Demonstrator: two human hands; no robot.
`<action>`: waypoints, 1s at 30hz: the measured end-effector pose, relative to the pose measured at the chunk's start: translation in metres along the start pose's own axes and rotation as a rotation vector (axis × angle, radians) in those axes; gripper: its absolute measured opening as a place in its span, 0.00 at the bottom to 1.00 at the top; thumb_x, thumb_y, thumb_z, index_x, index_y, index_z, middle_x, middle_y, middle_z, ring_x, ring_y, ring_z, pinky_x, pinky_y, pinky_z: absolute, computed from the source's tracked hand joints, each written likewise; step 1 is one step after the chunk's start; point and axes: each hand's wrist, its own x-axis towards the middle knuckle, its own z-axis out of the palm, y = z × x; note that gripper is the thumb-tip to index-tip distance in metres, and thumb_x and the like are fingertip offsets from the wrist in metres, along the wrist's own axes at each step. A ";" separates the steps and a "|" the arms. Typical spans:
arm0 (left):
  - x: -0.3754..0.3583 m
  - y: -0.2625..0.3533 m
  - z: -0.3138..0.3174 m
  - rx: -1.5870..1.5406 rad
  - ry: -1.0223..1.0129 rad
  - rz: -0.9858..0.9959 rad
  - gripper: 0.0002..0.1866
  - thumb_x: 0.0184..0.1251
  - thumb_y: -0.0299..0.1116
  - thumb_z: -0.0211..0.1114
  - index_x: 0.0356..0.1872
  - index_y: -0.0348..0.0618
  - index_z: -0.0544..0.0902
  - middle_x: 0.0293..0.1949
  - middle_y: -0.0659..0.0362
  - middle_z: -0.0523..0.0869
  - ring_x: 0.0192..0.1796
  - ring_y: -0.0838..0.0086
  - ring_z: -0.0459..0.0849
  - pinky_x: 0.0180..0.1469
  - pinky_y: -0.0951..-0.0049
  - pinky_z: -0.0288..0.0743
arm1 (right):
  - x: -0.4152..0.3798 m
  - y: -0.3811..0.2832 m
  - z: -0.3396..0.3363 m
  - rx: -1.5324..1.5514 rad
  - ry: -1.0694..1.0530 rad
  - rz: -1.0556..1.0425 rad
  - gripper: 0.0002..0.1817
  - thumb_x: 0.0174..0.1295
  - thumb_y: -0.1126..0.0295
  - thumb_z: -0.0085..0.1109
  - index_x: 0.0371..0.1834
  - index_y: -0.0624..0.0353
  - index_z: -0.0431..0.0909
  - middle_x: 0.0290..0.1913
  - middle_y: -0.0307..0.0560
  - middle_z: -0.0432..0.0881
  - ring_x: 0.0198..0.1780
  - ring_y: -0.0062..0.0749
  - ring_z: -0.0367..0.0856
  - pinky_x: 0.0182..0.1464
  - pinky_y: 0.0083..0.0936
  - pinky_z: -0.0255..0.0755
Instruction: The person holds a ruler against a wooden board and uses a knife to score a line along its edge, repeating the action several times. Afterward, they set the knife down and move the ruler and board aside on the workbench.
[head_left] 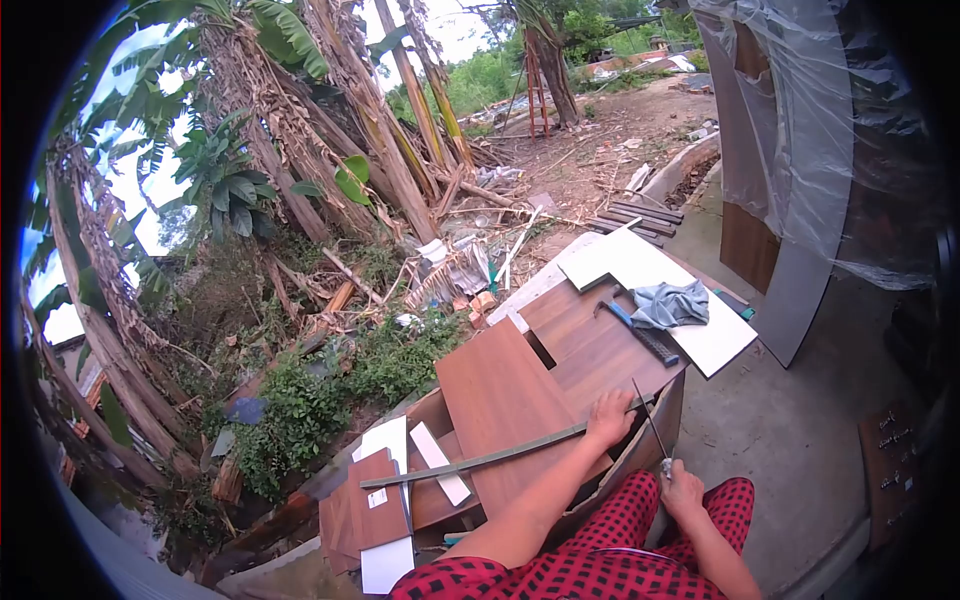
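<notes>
A long, narrow green strip (pixel 480 461), which looks like split bamboo, lies across the brown boards. My left hand (pixel 608 420) grips it near its right end, fingers bent over it. In my right hand (pixel 683 492), above my lap, is a knife (pixel 652 425) with a long thin blade. Its tip points up and away, just right of my left hand. Most of the handle is hidden by my fingers. Beyond my hands lie a hammer (pixel 655 345) with a blue and black handle and a grey-blue cloth (pixel 670 305).
Wood-grain boards (pixel 510 385) and a white panel (pixel 715 345) rest on a box-like support in front of me. A small brown board (pixel 378 497) lies at the left. A tall plastic-draped panel (pixel 800 290) stands at right on the concrete floor (pixel 790 430). Plants (pixel 310 390) grow at left.
</notes>
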 end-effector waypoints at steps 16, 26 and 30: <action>0.003 0.005 -0.008 -0.009 -0.051 -0.028 0.18 0.54 0.37 0.63 0.47 0.50 0.72 0.43 0.55 0.74 0.49 0.57 0.73 0.49 0.55 0.69 | 0.053 -0.023 0.005 -0.002 -0.001 -0.037 0.13 0.60 0.62 0.54 0.37 0.60 0.67 0.27 0.62 0.80 0.33 0.59 0.80 0.38 0.52 0.72; 0.004 0.002 -0.004 -0.028 -0.040 -0.020 0.18 0.54 0.37 0.63 0.47 0.50 0.73 0.43 0.56 0.74 0.50 0.57 0.72 0.50 0.55 0.68 | 0.004 -0.002 -0.001 -0.010 0.001 -0.038 0.13 0.60 0.63 0.54 0.35 0.61 0.66 0.24 0.63 0.78 0.29 0.61 0.79 0.33 0.52 0.71; 0.003 0.003 -0.006 -0.021 0.041 0.029 0.17 0.54 0.37 0.63 0.44 0.47 0.72 0.41 0.52 0.73 0.47 0.55 0.73 0.48 0.54 0.69 | 0.047 -0.029 -0.003 -0.048 -0.027 -0.018 0.13 0.61 0.62 0.51 0.35 0.62 0.68 0.26 0.64 0.80 0.32 0.60 0.80 0.37 0.52 0.72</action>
